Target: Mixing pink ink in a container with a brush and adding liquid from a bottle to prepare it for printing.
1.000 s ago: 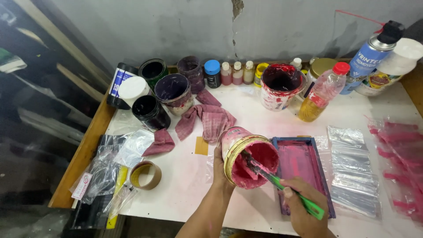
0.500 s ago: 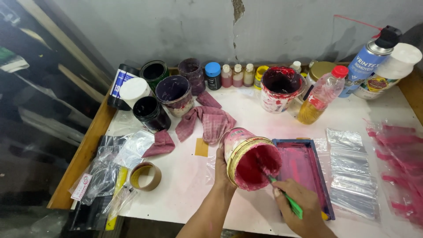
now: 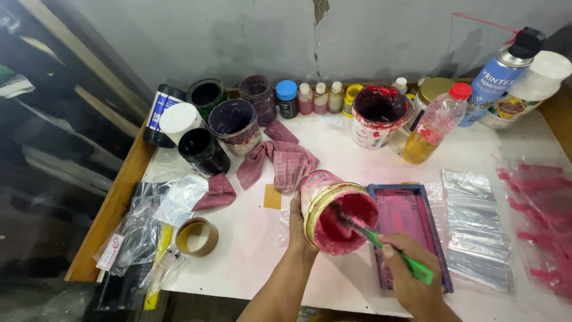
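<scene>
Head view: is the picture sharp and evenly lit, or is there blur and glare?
Head view: mostly sharp and evenly lit; the brush tip inside the tilted pink can is slightly blurred; clear bags give mild glare; the left edge is dark; straight edges bend near the borders.

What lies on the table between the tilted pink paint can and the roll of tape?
In the head view, only a small yellow square patch lies between the paint can and the tape roll.
</scene>
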